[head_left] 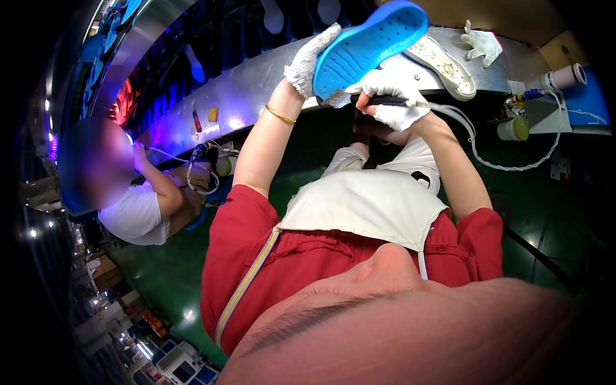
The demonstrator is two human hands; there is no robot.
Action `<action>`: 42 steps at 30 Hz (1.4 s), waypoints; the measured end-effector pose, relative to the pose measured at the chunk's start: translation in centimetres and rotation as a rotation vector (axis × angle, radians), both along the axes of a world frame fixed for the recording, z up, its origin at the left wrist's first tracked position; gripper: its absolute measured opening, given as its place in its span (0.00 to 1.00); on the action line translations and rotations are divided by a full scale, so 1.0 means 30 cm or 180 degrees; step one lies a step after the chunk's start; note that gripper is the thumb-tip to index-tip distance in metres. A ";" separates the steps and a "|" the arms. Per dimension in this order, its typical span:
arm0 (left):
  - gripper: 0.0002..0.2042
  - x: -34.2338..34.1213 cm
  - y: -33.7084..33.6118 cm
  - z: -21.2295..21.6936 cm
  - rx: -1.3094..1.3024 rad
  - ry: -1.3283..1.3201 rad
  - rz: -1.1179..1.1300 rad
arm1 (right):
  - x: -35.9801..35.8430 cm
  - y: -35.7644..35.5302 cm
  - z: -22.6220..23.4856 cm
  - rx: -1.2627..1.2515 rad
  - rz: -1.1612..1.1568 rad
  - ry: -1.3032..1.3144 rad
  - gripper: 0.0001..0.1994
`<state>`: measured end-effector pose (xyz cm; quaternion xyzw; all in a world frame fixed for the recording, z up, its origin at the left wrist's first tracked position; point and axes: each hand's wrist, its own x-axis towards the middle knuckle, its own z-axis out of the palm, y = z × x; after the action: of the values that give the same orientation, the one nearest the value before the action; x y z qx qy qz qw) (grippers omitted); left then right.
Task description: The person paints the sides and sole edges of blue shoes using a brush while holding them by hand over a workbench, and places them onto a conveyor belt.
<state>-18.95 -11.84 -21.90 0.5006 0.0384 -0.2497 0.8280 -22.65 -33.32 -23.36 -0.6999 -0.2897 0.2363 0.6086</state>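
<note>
Blue, with a dotted tread, the shoe sole (369, 48) sits tilted in front of the person's chest, just above the metal conveyor edge (244, 83); the left hand (308, 61), in a white knit glove, has its fingers wrapped around the sole's lower end; the right hand (391, 99), also gloved, closes its fingers around a dark-handled tool (391, 101) whose tip touches the sole's underside; a pale hose (478, 151) runs from the tool toward the right. Behind the sole, on the conveyor, lies a white sole (446, 64), and beyond it a spare white glove (481, 43); a co-worker in a white shirt (138, 215) sits to the left, well apart.
</note>
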 end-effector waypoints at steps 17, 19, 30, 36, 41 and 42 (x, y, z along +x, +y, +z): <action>0.28 -0.012 -0.057 0.036 0.0853 0.0061 -0.0293 | 0.125 -0.134 0.035 0.0303 0.0112 -0.0487 0.05; 0.28 -0.022 -0.054 0.031 0.0699 0.0202 -0.0179 | 0.118 -0.150 0.036 -0.0216 0.0062 -0.1012 0.06; 0.31 -0.118 -0.038 -0.190 -0.2375 -0.0171 0.0757 | -0.111 0.069 -0.022 0.0728 -0.1138 -0.1830 0.06; 0.30 -0.181 -0.038 -0.198 -0.2031 -0.0175 0.0897 | -0.086 0.076 0.019 0.1168 -0.0904 0.0665 0.06; 0.25 -0.208 -0.056 -0.190 -0.2130 -0.0337 0.1070 | -0.065 0.147 0.041 0.0872 -0.1200 -0.2677 0.10; 0.25 -0.202 -0.055 -0.188 -0.2343 -0.0370 0.0934 | -0.080 0.157 0.042 0.0878 -0.0993 -0.2927 0.10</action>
<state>-25.02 -13.48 -27.54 0.1730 -0.0294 -0.0971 0.9797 -25.06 -28.62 -22.11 -0.6796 -0.4483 -0.2306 0.5329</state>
